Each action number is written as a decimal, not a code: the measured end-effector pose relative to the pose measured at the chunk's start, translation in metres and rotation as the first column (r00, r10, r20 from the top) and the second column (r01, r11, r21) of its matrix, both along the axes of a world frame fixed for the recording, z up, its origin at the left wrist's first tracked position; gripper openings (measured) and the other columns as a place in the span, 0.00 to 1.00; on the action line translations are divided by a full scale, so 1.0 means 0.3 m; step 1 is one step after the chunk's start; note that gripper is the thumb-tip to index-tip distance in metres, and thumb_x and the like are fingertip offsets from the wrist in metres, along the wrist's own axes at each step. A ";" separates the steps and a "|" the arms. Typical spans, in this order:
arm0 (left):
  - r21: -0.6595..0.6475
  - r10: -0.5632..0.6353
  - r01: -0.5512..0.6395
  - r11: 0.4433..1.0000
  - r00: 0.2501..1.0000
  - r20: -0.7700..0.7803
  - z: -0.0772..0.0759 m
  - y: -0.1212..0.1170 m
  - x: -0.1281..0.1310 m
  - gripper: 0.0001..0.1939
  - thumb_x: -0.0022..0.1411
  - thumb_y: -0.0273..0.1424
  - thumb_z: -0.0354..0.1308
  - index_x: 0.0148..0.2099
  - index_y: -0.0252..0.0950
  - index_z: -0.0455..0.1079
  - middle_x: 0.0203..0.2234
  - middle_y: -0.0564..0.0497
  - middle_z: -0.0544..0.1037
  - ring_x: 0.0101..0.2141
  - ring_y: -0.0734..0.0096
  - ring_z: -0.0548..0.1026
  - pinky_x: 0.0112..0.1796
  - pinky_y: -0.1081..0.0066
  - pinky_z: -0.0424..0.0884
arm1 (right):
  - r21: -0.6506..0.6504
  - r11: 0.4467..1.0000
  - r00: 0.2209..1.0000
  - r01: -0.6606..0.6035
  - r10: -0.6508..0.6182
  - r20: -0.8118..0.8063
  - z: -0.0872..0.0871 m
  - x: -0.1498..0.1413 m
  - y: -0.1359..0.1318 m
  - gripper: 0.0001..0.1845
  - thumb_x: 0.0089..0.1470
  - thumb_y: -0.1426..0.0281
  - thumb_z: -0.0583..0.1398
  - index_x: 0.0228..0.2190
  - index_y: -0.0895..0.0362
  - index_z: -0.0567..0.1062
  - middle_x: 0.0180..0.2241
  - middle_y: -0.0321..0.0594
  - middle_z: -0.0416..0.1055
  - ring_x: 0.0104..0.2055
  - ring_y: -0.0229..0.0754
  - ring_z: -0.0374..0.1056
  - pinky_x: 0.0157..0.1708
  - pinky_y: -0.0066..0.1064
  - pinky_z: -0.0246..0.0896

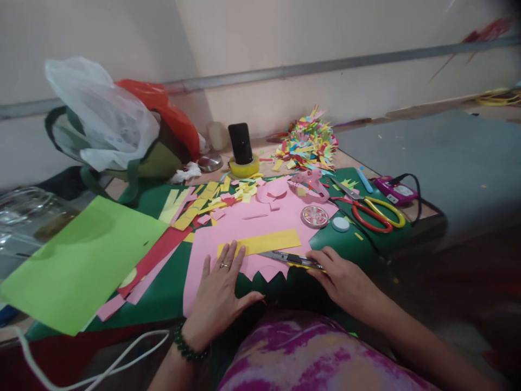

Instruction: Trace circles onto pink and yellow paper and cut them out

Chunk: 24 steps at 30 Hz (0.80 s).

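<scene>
My left hand (217,296) lies flat with its fingers apart, fingertips pressing the left end of a yellow paper strip (271,243). The strip rests on a sheet of pink paper (199,258) with a jagged front edge. In my right hand (342,277) is a grey and black utility knife (291,257), its blade pointing left along the strip's lower edge. A bit of yellow shows beneath the knife, partly hidden by it and my fingers.
Red-and-yellow-handled scissors (372,214), a pink glue gun (311,184) and a round clear case (315,216) lie to the right. A phone (241,143) stands in a yellow tape roll (244,167). Green paper (85,263) lies left; a paper-scrap heap (311,141) sits behind.
</scene>
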<state>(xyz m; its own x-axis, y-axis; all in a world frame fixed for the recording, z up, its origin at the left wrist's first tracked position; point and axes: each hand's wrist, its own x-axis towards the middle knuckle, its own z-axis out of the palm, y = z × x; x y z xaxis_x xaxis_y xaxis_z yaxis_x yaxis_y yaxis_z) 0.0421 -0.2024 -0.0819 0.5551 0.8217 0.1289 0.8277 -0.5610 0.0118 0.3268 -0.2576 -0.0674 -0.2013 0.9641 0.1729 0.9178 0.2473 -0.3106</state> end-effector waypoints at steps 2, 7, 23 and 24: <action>-0.005 -0.004 0.004 1.000 1.000 0.004 0.004 0.000 0.004 0.48 0.57 0.62 0.44 0.70 0.35 0.46 0.66 0.37 0.55 0.65 0.48 0.52 0.59 0.41 0.52 | 0.004 1.000 1.000 -0.009 0.009 0.007 0.002 -0.013 0.006 0.12 0.61 0.73 0.52 0.45 0.56 0.70 0.36 0.43 0.70 0.30 0.44 0.72 0.28 0.32 0.67; -0.034 0.001 -0.001 0.999 1.000 0.000 0.016 -0.002 0.006 0.49 0.57 0.63 0.43 0.69 0.34 0.48 0.66 0.36 0.55 0.65 0.47 0.52 0.59 0.41 0.51 | -0.026 0.999 0.999 -0.028 0.028 0.032 0.011 -0.061 0.015 0.11 0.61 0.75 0.53 0.45 0.58 0.70 0.37 0.45 0.70 0.30 0.45 0.72 0.27 0.32 0.67; -0.126 -0.040 0.042 0.991 0.999 0.015 0.042 0.030 -0.099 0.55 0.52 0.66 0.46 0.71 0.38 0.38 0.65 0.37 0.55 0.65 0.47 0.54 0.61 0.42 0.44 | -0.018 0.999 0.999 -0.048 0.048 -0.007 0.013 -0.088 0.034 0.09 0.60 0.74 0.54 0.43 0.56 0.70 0.37 0.43 0.71 0.31 0.43 0.73 0.27 0.31 0.66; -0.131 -0.039 0.041 0.991 0.999 0.015 0.039 0.031 -0.103 0.56 0.51 0.66 0.47 0.71 0.38 0.38 0.65 0.37 0.55 0.65 0.47 0.53 0.61 0.42 0.43 | -0.016 0.998 0.998 -0.054 0.054 -0.016 0.012 -0.093 0.036 0.09 0.60 0.74 0.54 0.43 0.56 0.70 0.37 0.43 0.71 0.31 0.43 0.73 0.27 0.31 0.66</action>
<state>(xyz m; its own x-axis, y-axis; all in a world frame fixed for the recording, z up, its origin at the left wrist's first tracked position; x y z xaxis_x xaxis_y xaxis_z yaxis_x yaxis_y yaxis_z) 0.0114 -0.1933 -0.0702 0.5869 0.8092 0.0288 0.8040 -0.5866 0.0978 0.2989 -0.2468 -0.0637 -0.2508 0.9546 0.1608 0.8981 0.2914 -0.3294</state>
